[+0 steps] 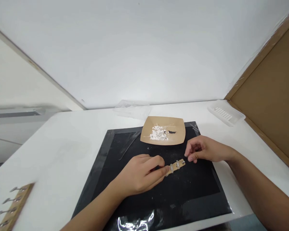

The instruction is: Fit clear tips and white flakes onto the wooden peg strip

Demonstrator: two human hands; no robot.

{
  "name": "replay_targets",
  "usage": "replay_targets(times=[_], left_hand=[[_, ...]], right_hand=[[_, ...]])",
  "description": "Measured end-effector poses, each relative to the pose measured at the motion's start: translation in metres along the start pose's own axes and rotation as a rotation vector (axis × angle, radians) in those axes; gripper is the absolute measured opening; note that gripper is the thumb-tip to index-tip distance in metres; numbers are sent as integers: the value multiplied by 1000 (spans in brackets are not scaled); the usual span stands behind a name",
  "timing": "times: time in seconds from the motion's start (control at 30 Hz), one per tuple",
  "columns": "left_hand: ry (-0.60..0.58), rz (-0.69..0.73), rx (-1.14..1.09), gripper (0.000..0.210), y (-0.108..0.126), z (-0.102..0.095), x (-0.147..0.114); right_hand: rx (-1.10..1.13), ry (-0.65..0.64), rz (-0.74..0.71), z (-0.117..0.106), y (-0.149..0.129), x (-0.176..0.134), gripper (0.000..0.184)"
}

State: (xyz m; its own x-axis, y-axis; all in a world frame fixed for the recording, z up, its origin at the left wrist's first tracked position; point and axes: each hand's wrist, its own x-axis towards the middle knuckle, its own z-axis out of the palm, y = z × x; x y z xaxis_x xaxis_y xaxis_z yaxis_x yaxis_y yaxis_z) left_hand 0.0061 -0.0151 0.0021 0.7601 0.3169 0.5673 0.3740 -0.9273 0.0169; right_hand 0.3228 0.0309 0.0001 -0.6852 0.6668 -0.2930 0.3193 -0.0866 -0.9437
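Observation:
My left hand (144, 173) is closed on a narrow wooden strip (174, 166), thumb and fingers at its near end. Several small metal and pale pieces sit in a row along the strip, and a metal bit (183, 162) is at its far right end. Just beyond that end is my right hand (197, 149), its fingers pinched together. A tiny dark piece shows at the fingertips, too small to name. Both hands are low over a black mat (197, 189); the left hand covers part of the strip.
A brown paper tray (179, 123) with white crumbs (159, 132) and a dark scrap stands behind the hands. A thin dark rod (130, 146) lies left of it. Also present: a clear plastic bag (132, 109), a translucent tray (226, 112), a wooden rack with metal hooks (20, 205), cardboard (274, 86).

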Motion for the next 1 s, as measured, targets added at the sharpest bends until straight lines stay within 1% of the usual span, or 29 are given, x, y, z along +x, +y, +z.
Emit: replay_targets(times=[0.13, 0.23, 0.4, 0.57, 0.7, 1.0], left_hand=[[9, -6, -1, 10, -1, 1, -1], [7, -7, -2, 11, -1, 2, -2], [12, -5, -5, 10, -1, 1, -1], [4, -6, 12, 9, -1, 1, -1], [11, -13, 15, 8, -1, 1, -1], [9, -14, 18, 8, -1, 1, 0]], right_hand=[[-16, 56, 7, -1, 0, 0, 26], [1, 38, 15, 0, -1, 1, 27], [0, 40, 78, 3, -3, 3, 27], [92, 27, 90, 8, -3, 3, 30], [136, 53, 125, 9, -3, 1, 35], [178, 16, 161, 10, 4, 5, 38]])
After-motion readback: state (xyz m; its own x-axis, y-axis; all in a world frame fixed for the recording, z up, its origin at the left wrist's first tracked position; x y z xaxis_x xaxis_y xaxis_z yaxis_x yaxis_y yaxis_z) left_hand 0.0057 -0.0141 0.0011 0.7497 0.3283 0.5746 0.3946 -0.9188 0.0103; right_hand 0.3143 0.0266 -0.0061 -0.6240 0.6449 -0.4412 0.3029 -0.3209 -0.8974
